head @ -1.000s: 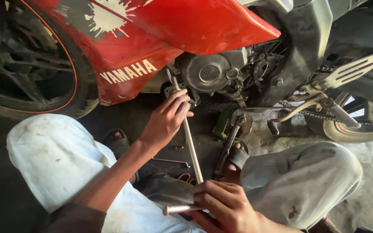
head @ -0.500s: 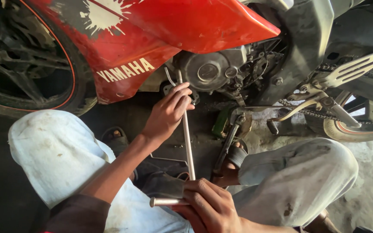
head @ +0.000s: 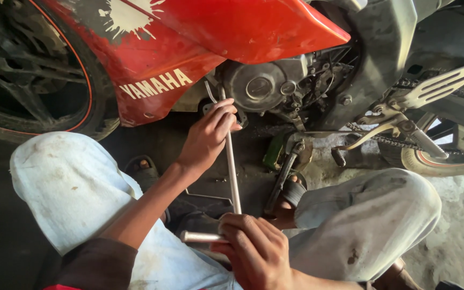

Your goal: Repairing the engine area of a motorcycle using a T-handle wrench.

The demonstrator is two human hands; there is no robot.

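I crouch beside a red motorcycle (head: 200, 48). A long steel T-handle wrench (head: 232, 172) runs from my lap up to the underside of the engine (head: 264, 86). My left hand (head: 208, 137) wraps the upper end of the shaft, close to the engine case. My right hand (head: 253, 249) grips the cross handle at the lower end, and the handle's bar sticks out to the left of my fist. The wrench tip is hidden behind my left fingers.
The front wheel (head: 33, 91) stands at the left, the rear wheel (head: 447, 161) and drive chain at the right. A footpeg (head: 439, 86) and the side stand (head: 285, 172) are nearby. My knees in pale trousers (head: 65, 182) flank the wrench over dark, oily ground.
My right hand has swung the cross handle round, so its bar now points further left. The left hand stays on the upper shaft, and the view has shifted slightly.
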